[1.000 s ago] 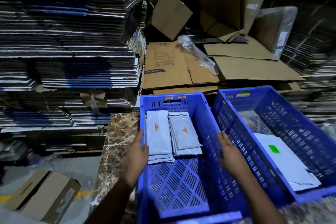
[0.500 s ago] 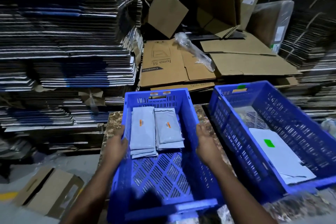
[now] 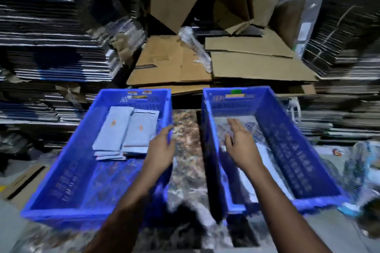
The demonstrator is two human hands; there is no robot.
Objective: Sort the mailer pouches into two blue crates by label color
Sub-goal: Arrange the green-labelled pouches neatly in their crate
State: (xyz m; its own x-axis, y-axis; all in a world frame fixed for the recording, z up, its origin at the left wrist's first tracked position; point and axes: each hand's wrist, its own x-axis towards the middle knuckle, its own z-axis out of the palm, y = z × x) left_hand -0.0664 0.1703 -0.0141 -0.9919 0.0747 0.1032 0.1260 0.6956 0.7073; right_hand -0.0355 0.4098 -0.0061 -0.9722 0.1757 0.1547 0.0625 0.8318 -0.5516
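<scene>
Two blue crates stand side by side on a marbled surface. The left crate [image 3: 67, 162] holds grey mailer pouches with orange labels [image 3: 127, 131] stacked at its far end. In the right crate [image 3: 304, 160] lies a pale pouch [image 3: 269, 162], mostly hidden by my right arm. My left hand [image 3: 161, 148] rests on the right wall of the left crate, fingers relaxed. My right hand [image 3: 239, 141] reaches over the right crate with fingers spread and holds nothing. The frame is blurred.
The marbled surface [image 3: 186, 139] shows in the gap between the crates. Flattened brown cartons [image 3: 246, 65] lie behind them. Tall stacks of flat cardboard [image 3: 45, 47] rise at left and right. A carton [image 3: 22, 181] lies on the floor at lower left.
The left crate has shifted left, opening a gap between the crates. My left hand moved from its left wall to its right wall. My right hand left that crate and went over the right crate.
</scene>
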